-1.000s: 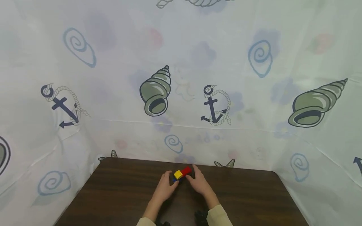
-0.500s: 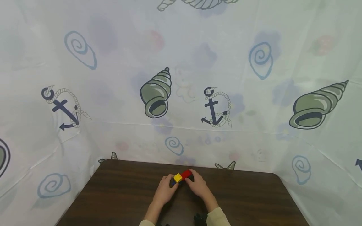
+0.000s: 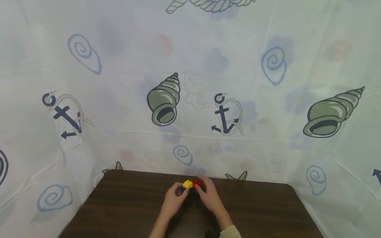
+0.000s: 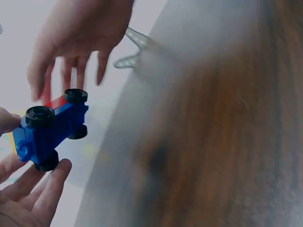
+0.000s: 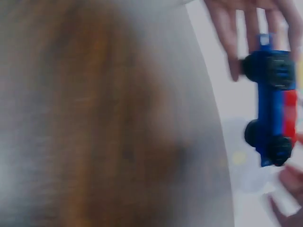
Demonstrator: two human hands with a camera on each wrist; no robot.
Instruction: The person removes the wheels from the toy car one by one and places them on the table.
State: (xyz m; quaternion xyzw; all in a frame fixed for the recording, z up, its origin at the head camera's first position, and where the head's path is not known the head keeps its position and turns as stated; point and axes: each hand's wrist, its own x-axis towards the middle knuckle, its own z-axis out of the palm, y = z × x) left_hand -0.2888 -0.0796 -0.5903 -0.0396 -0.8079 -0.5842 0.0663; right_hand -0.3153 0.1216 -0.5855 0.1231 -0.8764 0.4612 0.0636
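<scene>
A toy car has a blue base (image 4: 47,132) with black wheels (image 4: 40,116), a yellow block (image 3: 187,184) on its left end and a red block (image 3: 196,183) on its right. My left hand (image 3: 173,199) grips the left end by the yellow block. In the left wrist view its fingertips (image 4: 59,168) press a wheel and the thumb lies opposite. My right hand (image 3: 209,195) has thumb and fingers curled about the red block. In the right wrist view the car's wheeled side faces the camera; the right fingers (image 5: 291,179) are blurred and partly cut off.
A dark wood-grain table (image 3: 128,205) lies under the hands. Behind it and at both sides hangs a pale sheet (image 3: 125,99) printed with shells and anchors. A dark object (image 3: 212,234) is by the right sleeve (image 3: 230,232).
My right hand has closed in on the red block from an open spread a second ago. The car has turned slightly, and the right fingers now cover more of the red block.
</scene>
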